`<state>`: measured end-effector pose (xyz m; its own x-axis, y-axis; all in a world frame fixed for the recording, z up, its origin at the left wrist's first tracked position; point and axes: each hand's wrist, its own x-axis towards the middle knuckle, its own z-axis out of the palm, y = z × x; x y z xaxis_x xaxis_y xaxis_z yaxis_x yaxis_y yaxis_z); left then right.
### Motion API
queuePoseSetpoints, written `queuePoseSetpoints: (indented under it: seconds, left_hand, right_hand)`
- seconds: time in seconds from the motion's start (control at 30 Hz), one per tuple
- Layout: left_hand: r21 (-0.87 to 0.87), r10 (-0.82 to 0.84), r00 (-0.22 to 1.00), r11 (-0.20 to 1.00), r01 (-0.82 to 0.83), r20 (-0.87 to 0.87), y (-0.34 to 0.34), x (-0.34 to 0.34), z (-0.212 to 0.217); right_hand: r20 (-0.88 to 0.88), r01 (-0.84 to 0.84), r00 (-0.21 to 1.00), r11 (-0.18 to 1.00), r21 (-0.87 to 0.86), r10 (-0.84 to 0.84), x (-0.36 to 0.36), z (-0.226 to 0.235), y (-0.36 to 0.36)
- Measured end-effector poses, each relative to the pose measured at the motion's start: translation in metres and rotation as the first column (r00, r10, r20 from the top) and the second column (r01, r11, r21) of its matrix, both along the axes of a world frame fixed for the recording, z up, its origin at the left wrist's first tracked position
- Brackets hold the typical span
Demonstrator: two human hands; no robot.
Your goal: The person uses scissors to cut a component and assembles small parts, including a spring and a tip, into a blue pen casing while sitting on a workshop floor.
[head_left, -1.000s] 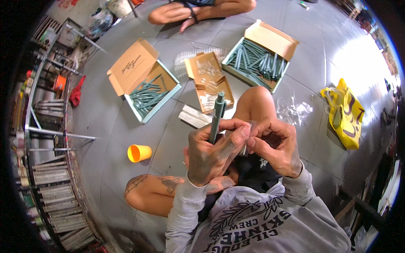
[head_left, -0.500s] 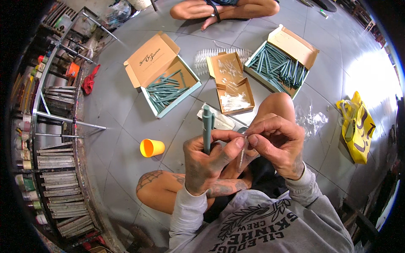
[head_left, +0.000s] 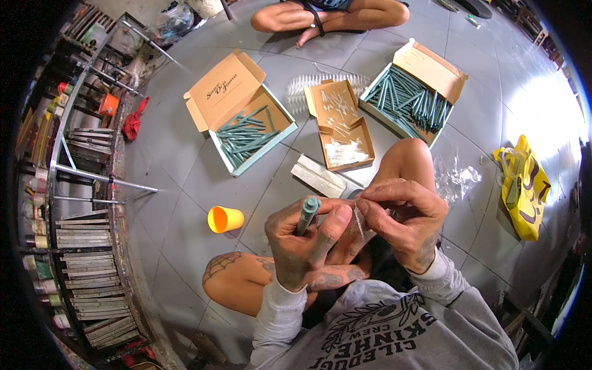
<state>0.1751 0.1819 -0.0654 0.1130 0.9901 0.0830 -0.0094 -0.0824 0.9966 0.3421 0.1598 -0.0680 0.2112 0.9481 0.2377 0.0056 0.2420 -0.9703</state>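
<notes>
We see the green pen (head_left: pixel 308 216), more upright half a second ago, now tipped toward our view and foreshortened, while the left grip (head_left: pixel 301 243) stays closed around it between thumb and forefinger. The thin clear strip (head_left: pixel 359 225) hangs just below the meeting fingertips, its lower end having swung from left to right. The right grip (head_left: pixel 408 225) has thumb and forefinger close together at the strip's top, though we cannot tell whether they have closed on it. We take this as a small re-angling: attention remains on the strip, with the pen merely parked, its upper end apart from the strip
</notes>
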Motion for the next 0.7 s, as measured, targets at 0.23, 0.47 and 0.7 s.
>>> queuePoseSetpoints:
  seconds: [0.23, 0.47, 0.7]
  left_hand:
    - [-0.232, -0.061, 0.987, 0.968, 0.095, 0.147, 0.001, -0.009, 0.005]
    - [-0.199, -0.088, 0.978, 0.972, 0.125, 0.187, 0.008, -0.007, 0.001]
    - [-0.082, -0.033, 0.996, 0.996, 0.041, 0.088, 0.007, -0.003, -0.004]
  right_hand:
    - [0.035, -0.069, 0.997, 0.994, 0.088, 0.066, 0.003, 0.005, 0.002]
    - [0.104, -0.068, 0.993, 0.993, 0.097, 0.058, 0.007, 0.008, 0.009]
    - [0.151, -0.005, 0.988, 0.981, 0.192, -0.025, -0.001, 0.003, 0.009]
